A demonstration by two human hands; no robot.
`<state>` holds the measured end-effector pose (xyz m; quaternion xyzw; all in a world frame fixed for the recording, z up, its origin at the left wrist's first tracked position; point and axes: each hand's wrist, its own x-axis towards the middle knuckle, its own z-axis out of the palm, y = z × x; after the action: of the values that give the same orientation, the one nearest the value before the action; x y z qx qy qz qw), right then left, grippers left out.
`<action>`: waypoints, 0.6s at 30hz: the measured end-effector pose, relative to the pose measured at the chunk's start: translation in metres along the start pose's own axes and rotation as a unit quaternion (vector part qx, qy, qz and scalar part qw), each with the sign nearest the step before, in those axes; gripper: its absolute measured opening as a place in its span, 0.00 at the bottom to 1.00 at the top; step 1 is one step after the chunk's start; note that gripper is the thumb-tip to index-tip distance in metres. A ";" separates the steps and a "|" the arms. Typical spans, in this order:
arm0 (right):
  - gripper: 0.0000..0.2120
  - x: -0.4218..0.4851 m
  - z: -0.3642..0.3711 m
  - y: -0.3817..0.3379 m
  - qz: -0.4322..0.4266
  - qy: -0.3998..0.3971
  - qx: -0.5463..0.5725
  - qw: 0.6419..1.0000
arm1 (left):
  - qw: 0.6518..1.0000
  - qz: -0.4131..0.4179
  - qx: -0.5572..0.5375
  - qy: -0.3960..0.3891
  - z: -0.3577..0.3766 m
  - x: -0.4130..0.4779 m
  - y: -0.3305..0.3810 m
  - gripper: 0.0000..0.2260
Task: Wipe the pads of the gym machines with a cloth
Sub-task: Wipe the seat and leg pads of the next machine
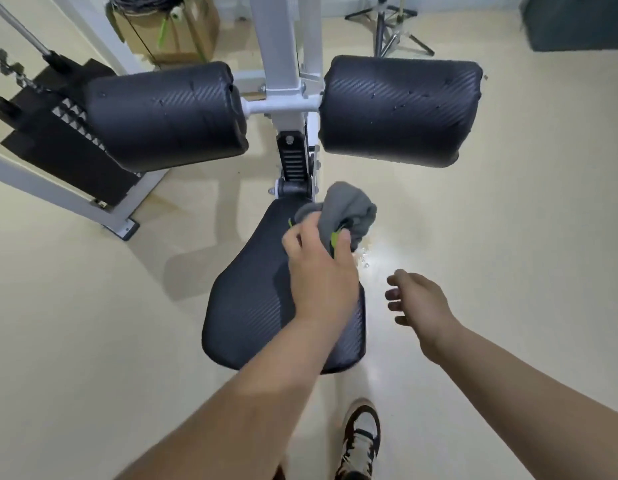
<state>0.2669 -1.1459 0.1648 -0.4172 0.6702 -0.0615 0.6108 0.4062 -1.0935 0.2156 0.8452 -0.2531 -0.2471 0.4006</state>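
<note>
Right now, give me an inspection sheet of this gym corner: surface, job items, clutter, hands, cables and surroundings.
Surface: black textured seat pad on a white steel frame; no dirt discernible.
Job's things: grey bunched cloth at the seat's far end; two black cylindrical roller pads, left one and right one, untouched now.
Clutter: cardboard box by the wall; shiny wet patch on the cream floor beside the seat.
Hands: left hand grips the cloth; right hand free, fingers loosely curled, above the floor.
Cables: dark cords over the box; machine cable at far left.
Surroundings: metal tripod stand; black weight stack; person's sneaker.
</note>
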 end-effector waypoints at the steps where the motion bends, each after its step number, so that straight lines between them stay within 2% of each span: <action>1: 0.16 0.002 -0.001 0.003 -0.002 0.003 -0.006 1.000 | 0.994 0.063 0.082 -0.029 0.004 0.028 -0.008 0.18; 2: 0.16 0.003 -0.002 0.007 0.002 -0.001 -0.008 1.000 | 0.975 0.107 0.178 -0.078 0.011 0.053 -0.018 0.17; 4: 0.14 0.004 -0.002 0.018 0.023 -0.010 0.005 1.000 | 0.899 0.150 0.363 -0.192 0.037 0.080 -0.045 0.16; 7: 0.12 -0.002 -0.005 0.036 0.052 -0.002 0.033 0.998 | 0.794 0.214 0.522 -0.226 0.068 0.071 -0.057 0.13; 9: 0.13 -0.004 -0.011 0.039 0.057 0.007 0.037 0.998 | 0.734 0.282 0.564 -0.250 0.087 0.042 -0.048 0.12; 10: 0.13 -0.005 -0.015 0.038 0.060 0.008 0.030 0.998 | 0.701 0.310 0.573 -0.290 0.094 0.025 -0.043 0.13; 12: 0.15 -0.005 -0.021 0.039 0.071 0.011 0.002 0.997 | 0.612 0.348 0.607 -0.369 0.097 -0.012 -0.040 0.16; 14: 0.14 -0.007 -0.027 0.043 0.103 0.029 -0.019 0.994 | 0.503 0.400 0.649 -0.407 0.088 -0.046 -0.048 0.17; 15: 0.13 -0.009 -0.029 0.046 0.115 0.034 -0.024 0.993 | 0.466 0.422 0.657 -0.416 0.079 -0.058 -0.051 0.17; 16: 0.13 -0.010 -0.029 0.048 0.120 0.032 -0.032 0.992 | 0.448 0.444 0.656 -0.414 0.069 -0.065 -0.056 0.17; 18: 0.13 -0.017 -0.028 0.047 0.124 0.012 -0.045 0.991 | 0.446 0.478 0.634 -0.412 0.048 -0.068 -0.061 0.19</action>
<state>0.2187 -1.1168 0.1569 -0.3569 0.7262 0.0397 0.5863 0.3396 -1.0436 0.1542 0.4082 -0.8391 -0.1062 -0.3436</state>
